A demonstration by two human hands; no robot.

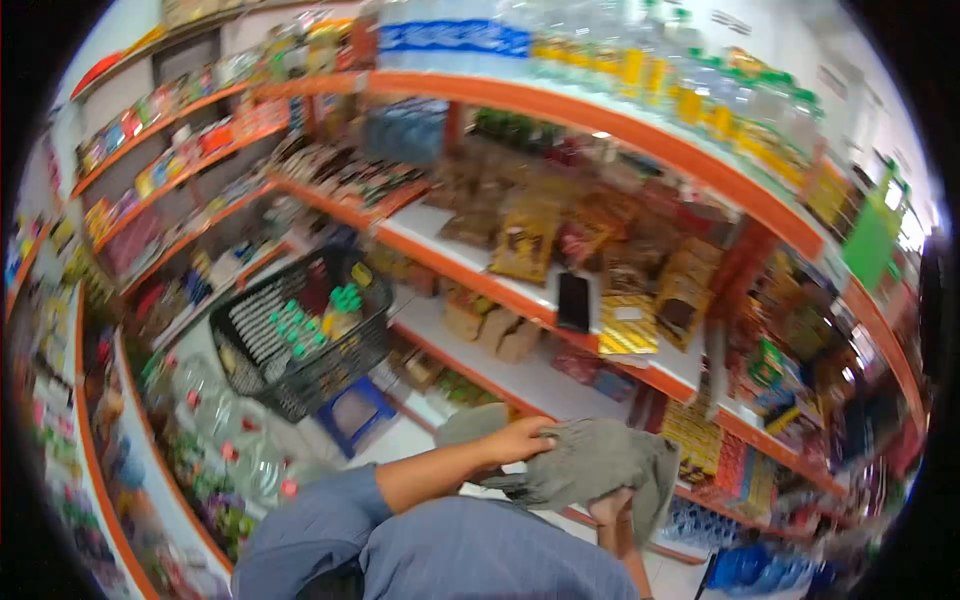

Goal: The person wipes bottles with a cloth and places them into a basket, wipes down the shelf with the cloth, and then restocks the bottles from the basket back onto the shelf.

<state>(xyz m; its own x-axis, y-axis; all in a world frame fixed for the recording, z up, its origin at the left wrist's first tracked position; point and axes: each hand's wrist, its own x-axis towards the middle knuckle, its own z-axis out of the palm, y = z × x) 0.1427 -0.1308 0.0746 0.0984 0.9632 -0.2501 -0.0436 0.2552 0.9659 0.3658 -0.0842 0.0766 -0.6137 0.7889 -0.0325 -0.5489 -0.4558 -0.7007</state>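
A crumpled grey-green cloth [605,458] hangs in front of my body, below the middle shelves. My left hand [520,441] is closed on its left side, with the fingers bent into the fabric. My right hand [612,508] grips the lower right part of the cloth, and its fingers are partly hidden by the folds. Just above the cloth, a dark phone [573,302] lies at the shelf edge beside a yellow packet [628,325].
A black plastic crate [285,385] holding green-capped bottles rests on a blue stool [357,415] at left. Large clear bottles [245,450] stand on the floor beside it. Orange-edged shelves [600,115] with packets and bottles surround me.
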